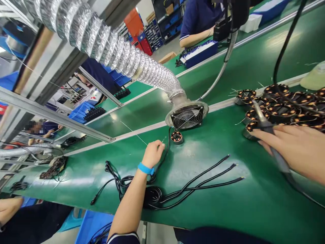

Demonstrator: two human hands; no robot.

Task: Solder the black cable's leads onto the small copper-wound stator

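Note:
My left hand, with a blue wristband, rests on the green bench and pinches a thin solder wire that runs up to the left. A small motor stator with copper windings sits just right of it, below the fume extractor fan. My right hand grips a soldering iron, its tip pointing up-left over a group of several stators. The iron's cable trails off to the lower right.
A bundle of black cables with three plug ends lies on the green mat before me. A silver flexible duct feeds the fan. Another person's arm works at the far bench; another hand shows at lower left.

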